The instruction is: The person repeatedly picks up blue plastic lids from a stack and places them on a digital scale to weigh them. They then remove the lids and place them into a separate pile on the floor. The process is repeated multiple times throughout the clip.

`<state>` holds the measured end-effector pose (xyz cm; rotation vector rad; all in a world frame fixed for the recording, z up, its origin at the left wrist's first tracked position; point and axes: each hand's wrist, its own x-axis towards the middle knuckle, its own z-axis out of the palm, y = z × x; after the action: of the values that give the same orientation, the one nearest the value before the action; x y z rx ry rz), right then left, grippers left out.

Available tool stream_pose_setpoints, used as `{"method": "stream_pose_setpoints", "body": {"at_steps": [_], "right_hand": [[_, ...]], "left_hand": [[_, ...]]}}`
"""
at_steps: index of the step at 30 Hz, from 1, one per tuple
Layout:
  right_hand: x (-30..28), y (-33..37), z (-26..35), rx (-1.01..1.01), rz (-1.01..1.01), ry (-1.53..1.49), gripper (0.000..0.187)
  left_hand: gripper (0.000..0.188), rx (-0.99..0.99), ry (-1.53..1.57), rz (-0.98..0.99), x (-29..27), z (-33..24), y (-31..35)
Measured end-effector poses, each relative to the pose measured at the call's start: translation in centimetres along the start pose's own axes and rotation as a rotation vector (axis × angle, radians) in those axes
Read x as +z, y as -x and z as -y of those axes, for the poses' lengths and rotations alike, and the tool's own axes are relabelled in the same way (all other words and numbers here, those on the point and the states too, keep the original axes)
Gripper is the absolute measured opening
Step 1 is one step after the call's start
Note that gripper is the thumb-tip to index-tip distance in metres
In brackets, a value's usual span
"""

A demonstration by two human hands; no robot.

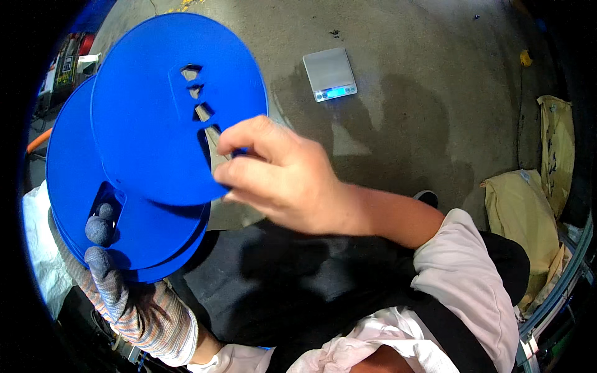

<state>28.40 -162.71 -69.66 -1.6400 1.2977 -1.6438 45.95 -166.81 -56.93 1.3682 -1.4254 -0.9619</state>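
Two hands (283, 180); at least three discs (140, 105)

PLACE: workshop or factory area, by its look | SHOWN BY: grey concrete (429, 43); scale (329, 69) set right on it; tan sacks (521, 208) and rail (561, 283) along right side; cluttered gear (65, 68) at upper left; knit glove (155, 317) worn; big blue discs (146, 112)

Bare R hand (289, 177) & gloved L hand (119, 297) hold blue discs (146, 124).
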Motion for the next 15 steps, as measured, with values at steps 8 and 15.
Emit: {"method": "stream_pose_setpoints", "body": {"at_steps": [8,15], "right_hand": [[-7.0,2.2,-15.8,-0.188,0.371,0.838,0.015],[-12.3,4.4,-21.1,0.003,0.450,0.981,0.019]], "left_hand": [[0.084,0.005,-0.001,-0.024,-0.9,-0.1,-0.3],[0.085,-0.021,0.009,-0.027,-1.2,0.5,-0.3]]}}
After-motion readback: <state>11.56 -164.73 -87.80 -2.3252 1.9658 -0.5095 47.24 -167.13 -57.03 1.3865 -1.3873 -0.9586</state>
